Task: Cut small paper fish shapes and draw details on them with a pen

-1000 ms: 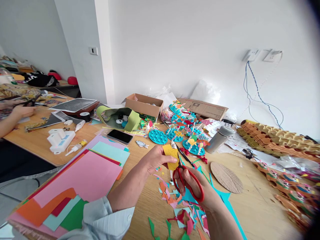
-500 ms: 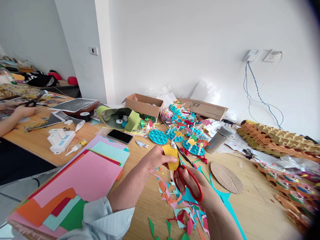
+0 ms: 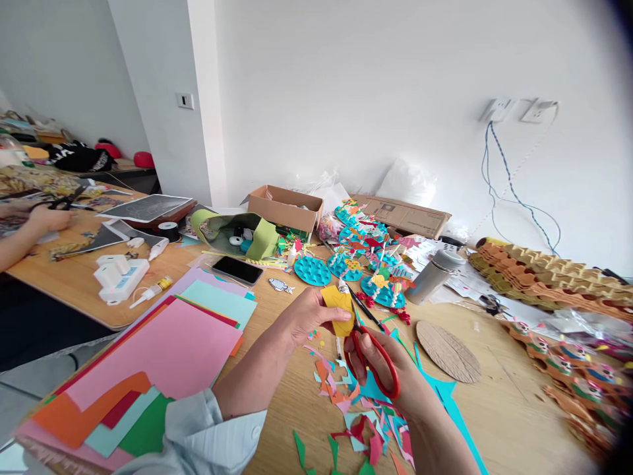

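Wooden table (image 3: 514,409): one under your work, across the lower and middle frame; a second work surface lies at the left.
Coloured paper stack (image 3: 163,349): one pile, lower left, a pink sheet uppermost; sheets overlap too much to count.
Open cardboard box (image 3: 281,214): one, centre of the frame, near the wall.
Silver bottle (image 3: 430,280): one, right of centre.
Cardboard oval (image 3: 448,351): one, flat on the table, right of centre.
Blue discs (image 3: 312,270): at least four, centre; one bare, the others crowded with small paper fish.
Your hands: two, close together, low centre. Your left hand (image 3: 309,316) pinches the yellow paper between thumb and fingers; your right hand (image 3: 406,379) is clamped round the scissors, its fingers through the loops.
Phone (image 3: 237,269): one, screen up, left of centre.
Red-handled scissors (image 3: 394,382): one pair, low centre, blades at the paper's right edge; you cannot tell how far they are parted. Likely rigid and fairly light; best held by the loops.
Yellow paper (image 3: 336,300): one small piece showing, centre, between your hands; layers cannot be told. It should handle as very light, fairly stiff for its size, easily creased or torn, not very slippery; take it by the left edge, fingertips clear of the blades.
Grey fish cutout (image 3: 279,285): one, just left of centre.
Paper scraps (image 3: 373,445): dozens, lower centre, too jumbled for an exact count.
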The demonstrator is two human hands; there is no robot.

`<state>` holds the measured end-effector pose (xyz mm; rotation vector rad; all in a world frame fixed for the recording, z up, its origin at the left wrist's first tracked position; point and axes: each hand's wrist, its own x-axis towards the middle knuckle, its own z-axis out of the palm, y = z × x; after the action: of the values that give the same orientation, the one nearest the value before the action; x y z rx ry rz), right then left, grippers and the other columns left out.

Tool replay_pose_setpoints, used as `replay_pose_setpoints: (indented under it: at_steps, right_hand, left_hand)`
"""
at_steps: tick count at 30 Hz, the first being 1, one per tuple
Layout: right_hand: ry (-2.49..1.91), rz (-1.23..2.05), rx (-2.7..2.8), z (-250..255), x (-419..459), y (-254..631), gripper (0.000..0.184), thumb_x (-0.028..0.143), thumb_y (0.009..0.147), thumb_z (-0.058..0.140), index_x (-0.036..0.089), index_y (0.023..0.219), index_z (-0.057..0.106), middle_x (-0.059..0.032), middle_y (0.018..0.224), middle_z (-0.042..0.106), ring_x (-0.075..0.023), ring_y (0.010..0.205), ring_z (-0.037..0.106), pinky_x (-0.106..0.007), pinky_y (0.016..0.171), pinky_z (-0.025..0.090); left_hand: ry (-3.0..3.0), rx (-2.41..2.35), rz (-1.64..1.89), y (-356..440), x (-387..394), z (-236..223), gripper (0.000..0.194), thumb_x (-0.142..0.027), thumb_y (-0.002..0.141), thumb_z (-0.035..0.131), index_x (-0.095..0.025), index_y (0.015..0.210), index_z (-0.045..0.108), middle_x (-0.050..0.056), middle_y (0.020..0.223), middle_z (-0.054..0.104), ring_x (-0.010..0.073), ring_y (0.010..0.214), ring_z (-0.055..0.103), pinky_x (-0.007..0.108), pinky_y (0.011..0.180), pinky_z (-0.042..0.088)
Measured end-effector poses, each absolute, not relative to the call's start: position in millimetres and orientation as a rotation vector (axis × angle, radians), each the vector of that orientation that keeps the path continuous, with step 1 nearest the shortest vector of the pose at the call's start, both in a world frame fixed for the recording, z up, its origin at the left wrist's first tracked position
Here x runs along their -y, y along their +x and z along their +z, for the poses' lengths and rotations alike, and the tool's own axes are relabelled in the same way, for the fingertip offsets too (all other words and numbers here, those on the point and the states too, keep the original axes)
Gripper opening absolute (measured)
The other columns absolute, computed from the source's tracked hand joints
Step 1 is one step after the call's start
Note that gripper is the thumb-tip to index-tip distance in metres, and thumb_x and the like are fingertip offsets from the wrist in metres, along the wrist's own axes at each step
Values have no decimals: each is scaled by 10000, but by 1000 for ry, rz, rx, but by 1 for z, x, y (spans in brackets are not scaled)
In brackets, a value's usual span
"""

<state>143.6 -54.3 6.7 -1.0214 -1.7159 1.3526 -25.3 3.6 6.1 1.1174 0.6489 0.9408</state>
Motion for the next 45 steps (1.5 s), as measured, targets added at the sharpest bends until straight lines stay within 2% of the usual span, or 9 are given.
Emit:
replay_pose_setpoints:
  at_steps: [8, 18, 39, 45]
  right_hand:
    - [-1017, 1351, 1723, 7, 55, 144, 414, 525, 960, 404, 190, 737, 503, 18, 534, 521, -113, 492, 444, -276, 550, 331]
    - [-1037, 1351, 1724, 7, 55, 144, 433, 569, 936, 417, 185, 770, 531, 10, 546, 525, -122, 501, 456, -254, 487, 312]
    - [-1101, 1345, 1732, 8, 55, 143, 449, 586, 929, 417, 184, 751, 507, 27, 516, 489, -110, 489, 416, -246, 490, 299]
    - [-1100, 1352, 1751, 10, 55, 144, 461, 603, 919, 421, 189, 733, 502, 15, 549, 509, -119, 513, 437, -257, 507, 317]
  left_hand:
    - [1117, -641, 944, -25, -4, 6, 289, -321, 582, 777, -124, 755, 656, 16, 728, 643, 126, 634, 574, 227, 576, 430]
    - [1097, -651, 938, -26, -2, 7, 301, -322, 577, 782, -119, 759, 656, 26, 740, 643, 130, 647, 582, 229, 581, 445]
    - [1045, -657, 954, -25, -1, 11, 325, -339, 569, 799, -118, 775, 678, 26, 726, 654, 126, 628, 575, 235, 598, 427]
    - [1107, -648, 929, -26, -1, 11, 301, -323, 611, 760, -115, 815, 684, 44, 767, 676, 139, 646, 595, 229, 581, 410]
